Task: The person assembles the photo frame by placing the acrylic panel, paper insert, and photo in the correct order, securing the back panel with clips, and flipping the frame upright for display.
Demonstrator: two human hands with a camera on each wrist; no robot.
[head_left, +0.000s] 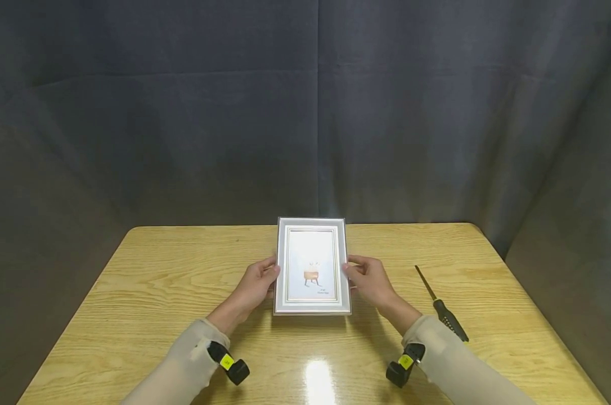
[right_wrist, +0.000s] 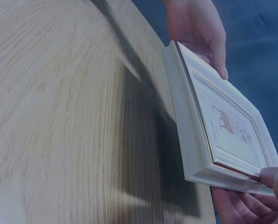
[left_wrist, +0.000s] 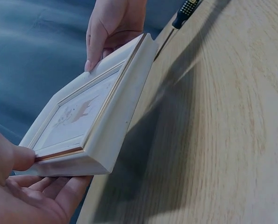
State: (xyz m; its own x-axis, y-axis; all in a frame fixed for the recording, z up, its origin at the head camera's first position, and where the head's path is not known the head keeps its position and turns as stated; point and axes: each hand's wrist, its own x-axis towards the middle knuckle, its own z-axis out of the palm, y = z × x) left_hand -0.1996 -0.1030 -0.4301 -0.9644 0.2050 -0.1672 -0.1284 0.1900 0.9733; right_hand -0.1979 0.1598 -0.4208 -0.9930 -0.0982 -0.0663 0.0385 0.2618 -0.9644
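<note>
A white picture frame (head_left: 313, 307) with a small animal drawing behind its glass is held up off the table between both hands, front side toward me. My left hand (head_left: 255, 286) grips its left edge, thumb on the front and fingers behind. On the opposite edge my right hand (head_left: 372, 281) grips it likewise. In the left wrist view the picture frame (left_wrist: 115, 126) is tilted and casts a shadow on the wood. The right wrist view shows the thick side of the picture frame (right_wrist: 188, 126), with fingers curled beneath it.
A screwdriver (head_left: 448, 319) with a black handle lies on the wooden table (head_left: 184, 270), to the right of my right hand. Dark curtains (head_left: 224, 124) hang behind the table and along its sides.
</note>
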